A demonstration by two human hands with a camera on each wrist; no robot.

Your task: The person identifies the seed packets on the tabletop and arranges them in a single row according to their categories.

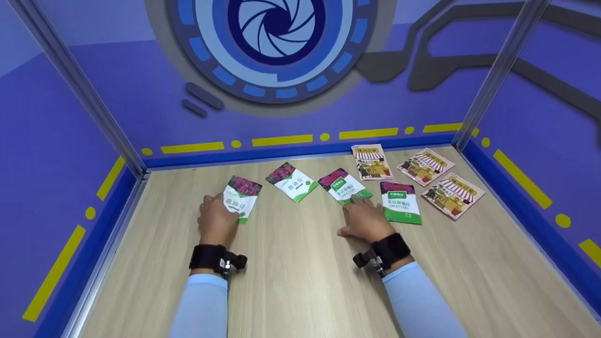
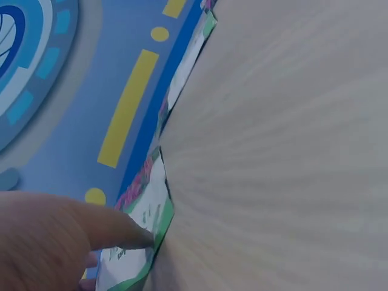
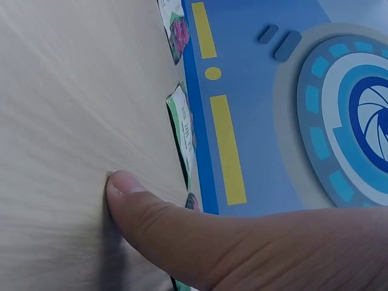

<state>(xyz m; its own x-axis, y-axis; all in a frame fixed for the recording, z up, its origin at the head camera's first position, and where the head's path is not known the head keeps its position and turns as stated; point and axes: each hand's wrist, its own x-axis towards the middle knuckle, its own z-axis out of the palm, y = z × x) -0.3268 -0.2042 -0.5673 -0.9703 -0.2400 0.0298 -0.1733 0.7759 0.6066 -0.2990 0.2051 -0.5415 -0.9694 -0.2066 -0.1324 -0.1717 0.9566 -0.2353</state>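
Note:
The left hand (image 1: pixel 217 220) holds the leftmost green-and-white flower packet (image 1: pixel 244 193) by its sides, thumb at the lower right. In the left wrist view this hand's thumb (image 2: pixel 130 235) lies on the green edge of the packet (image 2: pixel 159 185). Fingertips of the right hand (image 1: pixel 368 220) rest on the green bottom of a third flower packet (image 1: pixel 345 185); its thumb (image 3: pixel 145 206) is stretched out to the table. Between the hands lies a second flower packet (image 1: pixel 293 183). A fourth (image 1: pixel 400 203) is just right of the right hand. All lie flat, tilted differently.
Three packets with striped awnings lie at the back right: one upright-looking (image 1: pixel 372 164), one tilted (image 1: pixel 426 166), one nearer (image 1: pixel 453 196). Blue-purple printed walls (image 1: pixel 281 112) and metal corner posts (image 1: pixel 488 80) bound the wooden table (image 1: pixel 291 272).

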